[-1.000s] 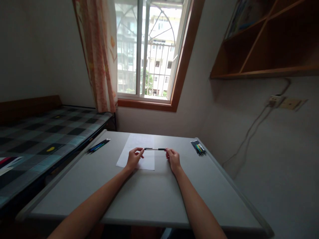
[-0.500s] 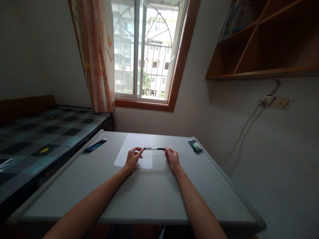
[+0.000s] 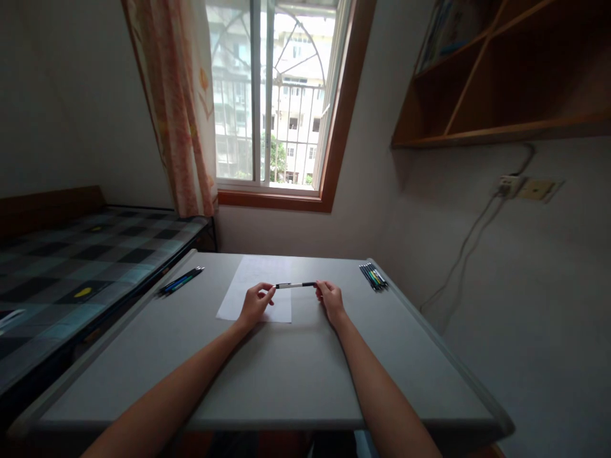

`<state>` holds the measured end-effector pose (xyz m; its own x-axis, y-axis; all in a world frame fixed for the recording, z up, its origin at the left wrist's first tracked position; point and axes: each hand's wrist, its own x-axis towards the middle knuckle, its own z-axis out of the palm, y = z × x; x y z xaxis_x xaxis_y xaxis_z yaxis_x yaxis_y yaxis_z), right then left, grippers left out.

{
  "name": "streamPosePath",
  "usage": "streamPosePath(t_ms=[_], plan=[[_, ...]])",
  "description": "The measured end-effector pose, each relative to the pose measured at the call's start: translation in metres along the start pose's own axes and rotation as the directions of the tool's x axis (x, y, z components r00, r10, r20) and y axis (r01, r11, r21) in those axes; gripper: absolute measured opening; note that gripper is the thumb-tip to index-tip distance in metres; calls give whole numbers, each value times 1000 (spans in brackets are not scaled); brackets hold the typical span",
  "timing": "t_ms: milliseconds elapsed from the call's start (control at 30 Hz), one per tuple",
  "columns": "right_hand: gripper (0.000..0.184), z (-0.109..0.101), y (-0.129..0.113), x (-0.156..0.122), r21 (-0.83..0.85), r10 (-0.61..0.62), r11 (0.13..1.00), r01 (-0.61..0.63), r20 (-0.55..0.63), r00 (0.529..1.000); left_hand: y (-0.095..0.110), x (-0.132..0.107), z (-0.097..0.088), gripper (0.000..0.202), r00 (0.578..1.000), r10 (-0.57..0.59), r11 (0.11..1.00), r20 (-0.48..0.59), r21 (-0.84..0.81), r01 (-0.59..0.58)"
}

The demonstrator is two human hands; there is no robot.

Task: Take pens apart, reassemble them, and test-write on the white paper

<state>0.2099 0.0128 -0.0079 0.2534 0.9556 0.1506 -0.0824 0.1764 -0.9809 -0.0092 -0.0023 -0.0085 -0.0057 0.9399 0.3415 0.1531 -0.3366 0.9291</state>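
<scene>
A slim pen (image 3: 296, 285) with a white barrel and black ends is held level above the grey desk (image 3: 286, 369). My left hand (image 3: 255, 303) pinches its left end with thumb and fingertips. My right hand (image 3: 329, 299) pinches its right end, fingers curled. Under and behind the pen lies a white sheet of paper (image 3: 260, 280), its near edge beneath my left hand. Both forearms stretch out from the bottom of the view.
A few pens (image 3: 181, 280) lie near the desk's left edge, and a row of several pens (image 3: 373, 277) lies at the far right corner. A bed with a checked cover (image 3: 71, 254) stands at the left. Window, curtain, wall shelf and socket lie beyond.
Both hands hold the pen as before. Only the view has drifted slightly, shifting the scene to the left.
</scene>
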Motion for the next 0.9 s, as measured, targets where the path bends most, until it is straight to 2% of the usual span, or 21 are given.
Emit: streamPosePath(t_ms=[300,567,900], plan=[[32,2,2,1,-16,9,1000,-9,-3,1000,3,-4,0,32,999,1,1000,35,26,-2],[33,2,2,-3,-55,-38,998,37,-1,999,7,-6,2,33,1000,-6,1000,6,7,6],[32,-3,5,-8,-66,-67,996,63,-60,996,8,-10,7,30,1000,15,1000,11,5,-15]])
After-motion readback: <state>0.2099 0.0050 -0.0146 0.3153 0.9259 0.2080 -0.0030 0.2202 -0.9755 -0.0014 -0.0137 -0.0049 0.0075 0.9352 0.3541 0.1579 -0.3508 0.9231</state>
